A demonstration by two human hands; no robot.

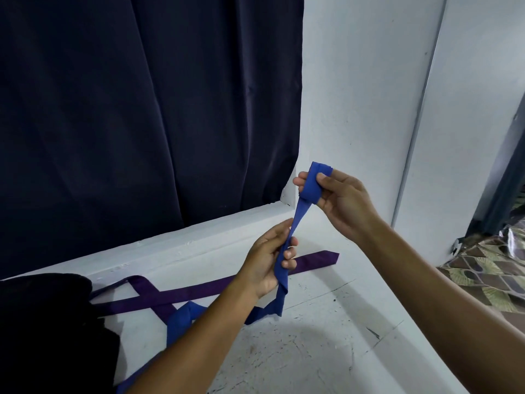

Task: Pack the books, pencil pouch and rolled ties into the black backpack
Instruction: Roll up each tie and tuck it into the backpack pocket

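Rolling the blue tie in mid-air, above the far right part of the white ledge. Right hand pinching a small started coil of it at the narrow end, thumb on the near face, fingers curled behind. Left hand lower down, fingers closed loosely round the free length, feeding and tensioning it. Rest of the strip trailing down to the ledge, crumpling there and running toward the near left edge.

Likely very light, limp, thin woven cloth with a smooth matte face: no stiffness of its own, prone to twisting and to springing loose if the coil is let go. Best held at the coil itself with a firm pinch across its flat sides, the other hand keeping the tail flat and taut just below. Already twisted between the hands; worth flattening before winding further.

Purple tie lying unrolled and flat along the ledge beneath the hands, a long band with a looped, crossed part at its left end, just beside the black backpack at the left edge. Backpack a soft, dark, shapeless mass, opening not visible. No books or pouch visible.

Dark pleated curtain behind; ledge paint chipped and speckled; patterned floor at right.
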